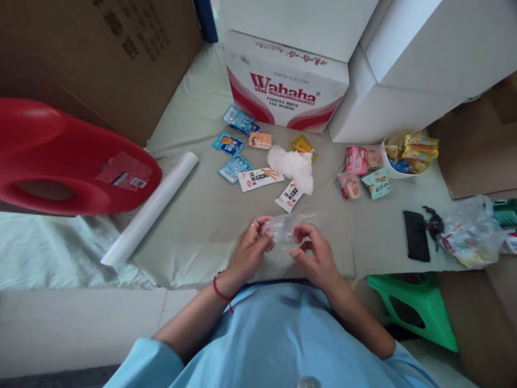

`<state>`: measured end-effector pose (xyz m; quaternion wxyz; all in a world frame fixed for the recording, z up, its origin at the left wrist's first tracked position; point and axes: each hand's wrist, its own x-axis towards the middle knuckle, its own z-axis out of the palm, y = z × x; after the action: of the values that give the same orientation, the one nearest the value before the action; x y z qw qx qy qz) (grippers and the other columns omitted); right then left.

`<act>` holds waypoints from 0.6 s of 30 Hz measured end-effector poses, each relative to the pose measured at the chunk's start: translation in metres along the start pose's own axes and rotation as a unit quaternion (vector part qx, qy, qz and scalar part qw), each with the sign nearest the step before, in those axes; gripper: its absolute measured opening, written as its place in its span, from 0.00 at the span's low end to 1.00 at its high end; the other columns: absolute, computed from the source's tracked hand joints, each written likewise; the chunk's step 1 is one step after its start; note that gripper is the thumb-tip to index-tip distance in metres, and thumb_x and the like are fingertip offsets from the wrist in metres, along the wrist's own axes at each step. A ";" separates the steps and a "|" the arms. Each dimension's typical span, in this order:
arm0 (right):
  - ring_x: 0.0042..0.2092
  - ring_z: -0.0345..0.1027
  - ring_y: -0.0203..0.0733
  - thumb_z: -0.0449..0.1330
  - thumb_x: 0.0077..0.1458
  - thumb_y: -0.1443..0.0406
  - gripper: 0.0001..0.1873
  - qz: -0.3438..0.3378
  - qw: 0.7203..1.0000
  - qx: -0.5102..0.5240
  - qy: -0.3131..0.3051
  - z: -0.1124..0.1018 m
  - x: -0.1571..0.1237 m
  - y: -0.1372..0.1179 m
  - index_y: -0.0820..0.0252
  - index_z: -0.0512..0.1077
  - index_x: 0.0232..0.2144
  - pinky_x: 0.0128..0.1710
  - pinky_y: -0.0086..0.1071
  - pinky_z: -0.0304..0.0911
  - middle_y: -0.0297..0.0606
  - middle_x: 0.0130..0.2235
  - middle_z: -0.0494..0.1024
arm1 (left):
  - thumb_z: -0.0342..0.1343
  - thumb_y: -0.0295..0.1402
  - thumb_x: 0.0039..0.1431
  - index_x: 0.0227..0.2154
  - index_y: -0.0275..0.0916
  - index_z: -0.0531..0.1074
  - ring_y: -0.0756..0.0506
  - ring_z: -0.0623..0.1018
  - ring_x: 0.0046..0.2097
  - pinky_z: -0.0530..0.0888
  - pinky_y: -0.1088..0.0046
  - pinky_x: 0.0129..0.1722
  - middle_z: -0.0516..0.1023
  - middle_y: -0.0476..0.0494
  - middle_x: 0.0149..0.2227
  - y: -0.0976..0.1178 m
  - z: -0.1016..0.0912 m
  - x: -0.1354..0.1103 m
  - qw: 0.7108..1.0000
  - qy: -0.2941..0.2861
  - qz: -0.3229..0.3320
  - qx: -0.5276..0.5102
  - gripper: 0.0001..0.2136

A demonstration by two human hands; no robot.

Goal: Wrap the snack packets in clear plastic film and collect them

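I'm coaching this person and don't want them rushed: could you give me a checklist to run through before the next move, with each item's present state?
1. Left hand has a grip on the clear plastic bag: ok.
2. Right hand has a firm grip on the bag: cannot tell; it is at the bag's other side, with thumb and fingertip apart.
3. Bag's mouth is open: cannot tell; the film is too blurred.
4. Yellow packet is fully in view: not ok; the white bundle hides part of it.
5. Phone is clear of both hands: ok.
6. White roll is clear of both hands: ok.
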<state>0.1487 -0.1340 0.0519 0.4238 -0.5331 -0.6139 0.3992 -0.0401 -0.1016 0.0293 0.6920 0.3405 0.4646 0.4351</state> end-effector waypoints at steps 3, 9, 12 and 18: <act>0.42 0.74 0.42 0.71 0.55 0.46 0.30 0.061 0.995 0.085 0.002 0.017 0.011 0.005 0.53 0.72 0.53 0.35 0.31 0.73 0.41 0.47 0.78 | 0.64 0.45 0.61 0.41 0.40 0.73 0.50 0.68 0.30 0.66 0.74 0.32 0.73 0.52 0.31 -0.001 0.009 -0.003 0.986 -0.017 0.085 0.142 0.14; 0.29 0.64 0.35 0.62 0.67 0.50 0.16 0.063 0.997 0.046 0.022 0.005 0.023 0.004 0.56 0.77 0.38 0.29 0.29 0.61 0.33 0.30 0.73 | 0.62 0.52 0.60 0.32 0.41 0.71 0.53 0.58 0.23 0.58 0.77 0.23 0.61 0.57 0.22 -0.002 0.004 -0.006 0.998 0.037 0.030 0.046 0.18; 0.31 0.65 0.36 0.61 0.68 0.52 0.14 0.027 0.999 0.001 0.029 -0.005 0.020 0.001 0.54 0.77 0.38 0.32 0.31 0.62 0.34 0.32 0.75 | 0.66 0.53 0.55 0.30 0.40 0.72 0.54 0.57 0.22 0.56 0.80 0.20 0.59 0.57 0.22 0.003 -0.003 -0.004 0.996 0.086 -0.023 -0.010 0.20; 0.35 0.69 0.40 0.57 0.70 0.58 0.10 -0.068 0.996 -0.059 0.008 -0.020 0.010 0.006 0.54 0.74 0.37 0.37 0.34 0.66 0.36 0.33 0.75 | 0.68 0.57 0.53 0.29 0.40 0.69 0.55 0.56 0.22 0.55 0.81 0.19 0.59 0.57 0.24 0.010 -0.013 0.000 0.991 0.118 -0.029 -0.053 0.24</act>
<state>0.1684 -0.1230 0.0538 0.4222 -0.5174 -0.6680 0.3284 -0.0553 -0.0973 0.0334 0.6613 0.2365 0.5292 0.4761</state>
